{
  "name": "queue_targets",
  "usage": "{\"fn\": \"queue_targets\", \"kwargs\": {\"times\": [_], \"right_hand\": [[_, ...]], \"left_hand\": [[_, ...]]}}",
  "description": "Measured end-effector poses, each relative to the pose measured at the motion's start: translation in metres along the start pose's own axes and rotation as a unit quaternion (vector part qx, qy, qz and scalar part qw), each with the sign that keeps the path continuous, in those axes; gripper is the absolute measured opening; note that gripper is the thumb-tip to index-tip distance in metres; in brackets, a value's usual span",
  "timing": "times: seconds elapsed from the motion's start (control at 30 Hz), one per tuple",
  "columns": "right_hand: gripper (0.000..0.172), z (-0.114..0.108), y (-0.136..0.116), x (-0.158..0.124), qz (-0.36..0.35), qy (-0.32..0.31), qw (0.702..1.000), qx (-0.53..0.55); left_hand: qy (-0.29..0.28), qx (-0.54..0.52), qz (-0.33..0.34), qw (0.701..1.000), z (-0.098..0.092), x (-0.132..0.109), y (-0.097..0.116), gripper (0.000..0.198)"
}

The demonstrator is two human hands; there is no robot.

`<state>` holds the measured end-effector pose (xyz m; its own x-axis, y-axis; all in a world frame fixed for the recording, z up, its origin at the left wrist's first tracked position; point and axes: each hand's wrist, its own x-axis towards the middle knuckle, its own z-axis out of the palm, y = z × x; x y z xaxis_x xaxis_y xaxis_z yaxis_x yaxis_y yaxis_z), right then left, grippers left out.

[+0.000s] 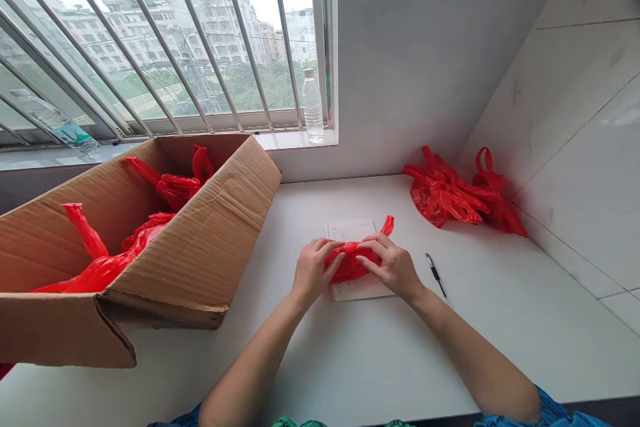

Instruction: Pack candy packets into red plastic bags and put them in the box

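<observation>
The left hand (pixel 314 271) and right hand (pixel 387 265) pinch a red plastic bag (pixel 350 263) with fingers close together on a white paper pad (pixel 353 230), while more red bags (pixel 103 267) sit in the cardboard box (pixel 220 213) and a pile of red bags (pixel 443 193) lies by the tiled wall (pixel 565 147).

Left of the paper (pixel 351 229), the cardboard box (pixel 200 240) stands in the way, with a narrow strip of white counter (pixel 280 353) between them offering room to pass. Right of the paper, a pen (pixel 435 275) lies near it. Farther right, red bags (pixel 450 193) sit against the tiled wall (pixel 565 147). Nearest the person, the counter gives the widest passage.
</observation>
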<state>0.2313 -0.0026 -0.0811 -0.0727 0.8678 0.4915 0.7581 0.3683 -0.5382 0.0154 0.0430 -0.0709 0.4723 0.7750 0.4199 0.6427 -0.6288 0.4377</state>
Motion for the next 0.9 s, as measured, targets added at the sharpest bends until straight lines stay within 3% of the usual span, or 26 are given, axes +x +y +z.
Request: {"fn": "queue_targets", "kwargs": {"times": [0.33,0.53,0.63,0.7,0.77,0.9], "right_hand": [[0.014,0.002,0.003,0.0,-0.016,-0.007,1.0,-0.019],[0.013,-0.031,0.019,0.003,0.041,0.013,0.998,0.035],[0.011,-0.048,0.022,0.004,0.07,-0.025,0.995,0.071],[0.007,-0.052,0.018,0.004,0.074,-0.061,0.992,0.084],[0.007,-0.048,0.008,0.004,0.07,-0.076,0.991,0.09],[0.024,-0.027,-0.012,0.005,0.061,-0.037,0.996,0.061]], "left_hand": [[0.028,-0.008,0.003,1.0,0.004,0.0,-0.005,0.017],[0.084,-0.049,-0.062,0.993,-0.016,0.002,-0.03,0.018],[0.105,-0.059,-0.111,0.986,-0.025,0.001,-0.039,0.02],[0.121,-0.037,-0.117,0.985,-0.027,0.0,-0.034,0.022],[0.122,-0.008,-0.071,0.99,-0.026,0.001,-0.021,0.025],[0.032,0.039,0.076,0.996,-0.017,0.002,0.003,0.028]]}}
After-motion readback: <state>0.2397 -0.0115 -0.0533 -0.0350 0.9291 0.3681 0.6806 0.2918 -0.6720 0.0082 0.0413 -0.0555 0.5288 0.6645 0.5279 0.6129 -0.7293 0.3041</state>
